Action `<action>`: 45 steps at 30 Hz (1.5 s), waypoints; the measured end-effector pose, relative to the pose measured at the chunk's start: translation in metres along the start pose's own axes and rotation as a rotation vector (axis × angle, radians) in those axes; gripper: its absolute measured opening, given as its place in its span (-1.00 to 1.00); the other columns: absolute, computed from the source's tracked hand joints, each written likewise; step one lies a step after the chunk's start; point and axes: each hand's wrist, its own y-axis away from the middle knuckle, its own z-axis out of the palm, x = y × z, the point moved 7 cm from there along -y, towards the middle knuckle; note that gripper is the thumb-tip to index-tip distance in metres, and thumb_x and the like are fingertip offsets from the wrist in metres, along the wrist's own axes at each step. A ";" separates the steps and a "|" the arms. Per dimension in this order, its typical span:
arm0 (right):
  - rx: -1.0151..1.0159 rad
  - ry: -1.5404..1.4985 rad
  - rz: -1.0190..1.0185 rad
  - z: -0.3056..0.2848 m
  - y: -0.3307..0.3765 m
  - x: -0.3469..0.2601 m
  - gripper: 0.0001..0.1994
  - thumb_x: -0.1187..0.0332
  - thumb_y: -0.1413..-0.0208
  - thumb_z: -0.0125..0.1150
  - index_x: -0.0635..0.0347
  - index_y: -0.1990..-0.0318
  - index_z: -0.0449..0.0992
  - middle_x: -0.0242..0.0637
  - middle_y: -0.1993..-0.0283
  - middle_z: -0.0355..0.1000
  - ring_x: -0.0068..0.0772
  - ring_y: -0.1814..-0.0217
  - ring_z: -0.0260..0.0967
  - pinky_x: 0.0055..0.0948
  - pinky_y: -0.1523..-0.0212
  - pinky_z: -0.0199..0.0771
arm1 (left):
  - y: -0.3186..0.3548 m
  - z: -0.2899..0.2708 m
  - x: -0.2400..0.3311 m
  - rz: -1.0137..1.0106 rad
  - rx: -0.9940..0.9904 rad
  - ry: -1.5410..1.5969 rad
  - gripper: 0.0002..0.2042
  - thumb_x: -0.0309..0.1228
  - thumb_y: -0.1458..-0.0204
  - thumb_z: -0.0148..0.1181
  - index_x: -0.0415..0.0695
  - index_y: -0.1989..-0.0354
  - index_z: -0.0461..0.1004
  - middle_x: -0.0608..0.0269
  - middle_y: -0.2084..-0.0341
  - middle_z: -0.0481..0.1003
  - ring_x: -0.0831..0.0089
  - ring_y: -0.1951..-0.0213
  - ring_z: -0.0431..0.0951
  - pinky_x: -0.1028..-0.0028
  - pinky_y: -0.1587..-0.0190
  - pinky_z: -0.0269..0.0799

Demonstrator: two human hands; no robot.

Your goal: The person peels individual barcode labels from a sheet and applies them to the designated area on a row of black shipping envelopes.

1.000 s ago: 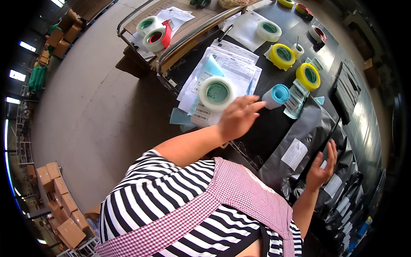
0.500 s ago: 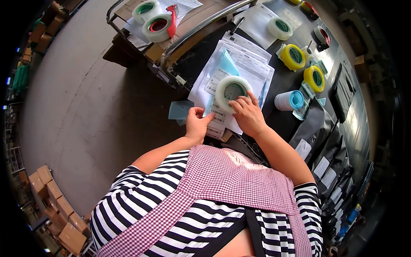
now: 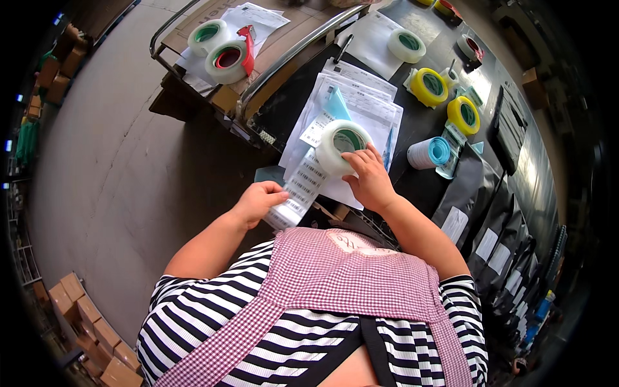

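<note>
The left hand (image 3: pixel 259 198) pinches the end of a strip of barcode labels (image 3: pixel 298 189) pulled from a white label roll (image 3: pixel 342 146), which the right hand (image 3: pixel 369 182) steadies with its fingers (image 3: pixel 362 157) on the rim. The roll sits on papers (image 3: pixel 361 103) atop the dark surface (image 3: pixel 425 187), near two yellow tape rolls (image 3: pixel 431 86).

A bare grey concrete floor (image 3: pixel 116 148) fills the left side, with brown cardboard boxes (image 3: pixel 90 329) stacked along its lower-left edge and more at the upper left. A dark tabletop (image 3: pixel 412 187) runs along the right beside a metal-railed cart (image 3: pixel 271 64). Daylight glares off the tabletop's far end.
</note>
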 end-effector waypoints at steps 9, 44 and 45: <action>-0.101 0.091 -0.126 0.012 0.020 -0.002 -0.53 0.44 0.05 0.40 0.10 -0.09 0.51 -0.21 -0.03 0.49 -0.16 -0.26 0.36 -0.03 -0.52 0.03 | 0.078 -0.075 0.122 0.467 -0.069 -0.129 -0.87 -0.45 -0.13 0.35 -0.17 0.40 0.52 0.45 0.46 0.49 0.66 0.37 0.45 0.59 0.22 0.37; 0.425 -1.828 0.611 -0.052 0.028 0.016 -0.64 0.29 -0.40 0.04 0.34 -0.20 0.37 -0.17 -0.13 0.50 -0.25 -0.16 0.49 -0.21 -0.25 0.45 | 0.040 0.067 0.141 0.845 -0.261 -0.217 -0.46 -0.10 0.04 0.53 -0.13 0.66 0.23 0.47 0.54 0.21 0.61 0.45 0.15 0.53 0.37 0.04; 0.435 -1.830 0.612 -0.053 0.031 0.016 -0.64 0.29 -0.40 0.04 0.34 -0.20 0.37 -0.17 -0.13 0.50 -0.25 -0.16 0.49 -0.21 -0.25 0.45 | 0.041 0.062 0.137 0.844 -0.250 -0.245 -0.46 -0.10 0.04 0.53 -0.13 0.66 0.23 0.46 0.54 0.22 0.61 0.45 0.14 0.53 0.37 0.04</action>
